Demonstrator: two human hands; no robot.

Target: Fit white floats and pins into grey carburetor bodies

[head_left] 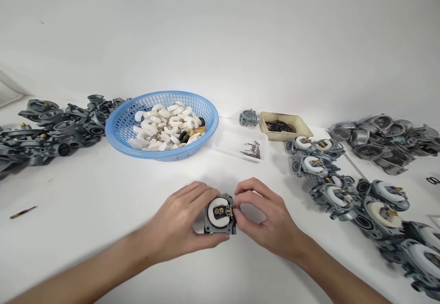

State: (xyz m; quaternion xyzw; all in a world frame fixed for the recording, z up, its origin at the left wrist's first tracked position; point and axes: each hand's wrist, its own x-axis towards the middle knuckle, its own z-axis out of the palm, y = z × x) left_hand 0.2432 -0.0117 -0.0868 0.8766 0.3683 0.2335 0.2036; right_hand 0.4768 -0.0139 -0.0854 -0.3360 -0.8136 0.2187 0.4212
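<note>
- Grey cast metal forms the carburetor (220, 214), which is stood on the white table (85, 194) at near centre, between both hands.
- It is gripped on its left side by the left hand (182, 219), thumb below, fingers curled over the top.
- Its right edge is pinched by the right hand (263, 217), fingertips closed on a small part there; the part itself cannot be made out.
- Its open face, with white float and brass fittings, is turned up toward the camera.
- A blue basket (120, 130) of white floats is set behind.

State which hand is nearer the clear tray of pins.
Right. The right hand sits just below the clear tray; the left hand lies farther left, gripping the carburetor body.
</note>
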